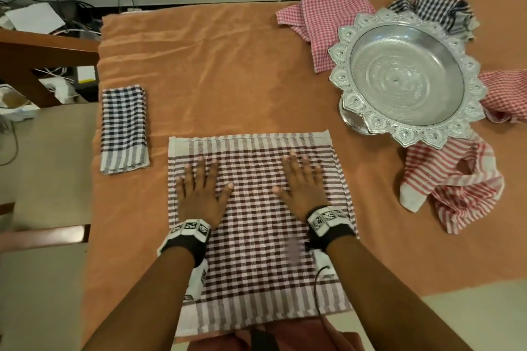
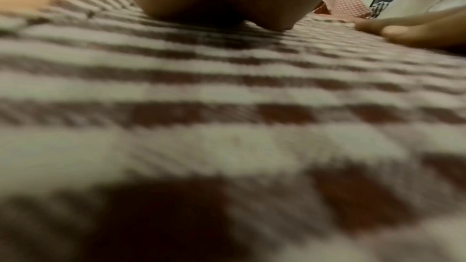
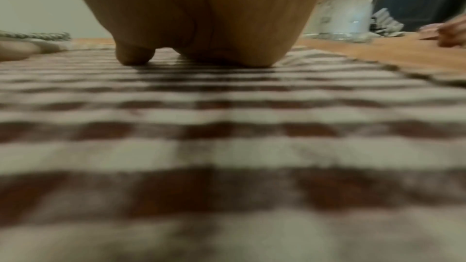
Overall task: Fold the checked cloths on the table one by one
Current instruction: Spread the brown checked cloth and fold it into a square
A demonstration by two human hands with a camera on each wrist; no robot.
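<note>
Left hand (image 1: pixel 199 194) and right hand (image 1: pixel 303 186), fingers flat, press the limp brown checked cloth (image 1: pixel 256 236); grasp its 12 o'clock corners.

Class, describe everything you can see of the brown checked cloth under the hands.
The brown checked cloth is a woven square, brown-and-white checks in the middle with striped bands at its far and near ends. It lies spread flat, unfolded, on the orange table cover, its near edge at the table's edge. The left hand and right hand press on it, palms down, fingers spread.
</note>
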